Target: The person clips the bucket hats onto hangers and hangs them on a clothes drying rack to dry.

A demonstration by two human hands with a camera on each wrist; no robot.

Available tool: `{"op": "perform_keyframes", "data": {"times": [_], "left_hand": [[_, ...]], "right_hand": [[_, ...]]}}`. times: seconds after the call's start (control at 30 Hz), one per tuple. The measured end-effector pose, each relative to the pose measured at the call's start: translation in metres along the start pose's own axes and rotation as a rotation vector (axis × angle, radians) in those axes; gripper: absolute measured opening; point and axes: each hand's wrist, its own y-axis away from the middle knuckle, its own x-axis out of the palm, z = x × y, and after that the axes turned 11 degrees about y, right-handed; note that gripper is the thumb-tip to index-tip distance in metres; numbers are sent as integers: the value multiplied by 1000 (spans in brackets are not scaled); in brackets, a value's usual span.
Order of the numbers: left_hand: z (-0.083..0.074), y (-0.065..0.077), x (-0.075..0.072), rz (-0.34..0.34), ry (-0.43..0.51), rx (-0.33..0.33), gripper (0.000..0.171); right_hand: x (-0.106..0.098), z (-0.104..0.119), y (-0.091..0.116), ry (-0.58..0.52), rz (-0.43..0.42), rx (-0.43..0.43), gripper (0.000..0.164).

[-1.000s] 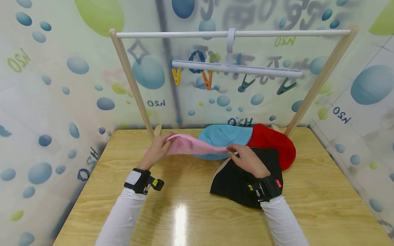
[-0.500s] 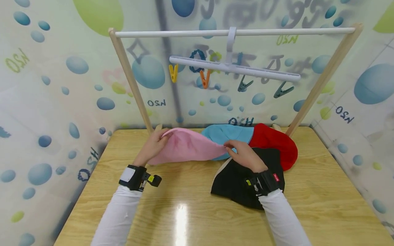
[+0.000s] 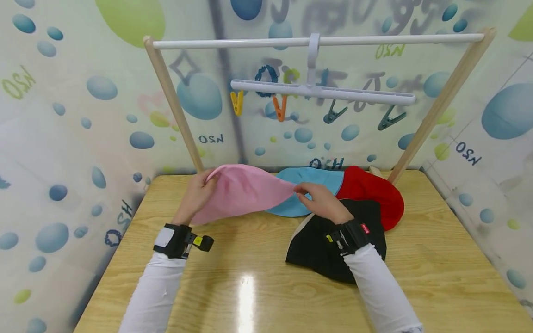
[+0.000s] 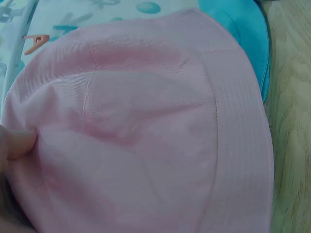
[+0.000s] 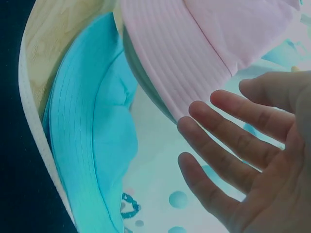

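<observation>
A: Where is the pink hat (image 3: 245, 190) hanging?
B: Near the desk's (image 3: 220, 273) far edge, left side; left hand (image 3: 197, 194) is pinching it.
A: Right hand (image 3: 320, 200)?
B: Fingers (image 5: 235, 134) are lying apart by the brim (image 5: 170, 58), contact unclear.

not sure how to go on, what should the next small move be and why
I'd probably raise the pink fabric hat toward the yellow V-shaped plastic clip: the clip hangs higher up, holding nothing; the left hand grips the hat, and the right hand has its fingers extended, perhaps free to open the clip.
</observation>
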Motion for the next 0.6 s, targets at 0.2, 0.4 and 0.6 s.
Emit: {"op": "perform_keyframes", "data": {"times": [0.2,0.4,0.6], "left_hand": [[2,-2,-5,-45,-40,-38,23],[2,1,-7,-49,-38,-63,23],[5,4,-10,-77,-64,-22,22]], "right_hand": [[4,3,-16,-3,16,-11,28],[8,6,-33,23,-12,-35,28],[10,14,-52,78,-4,-56,29]]}}
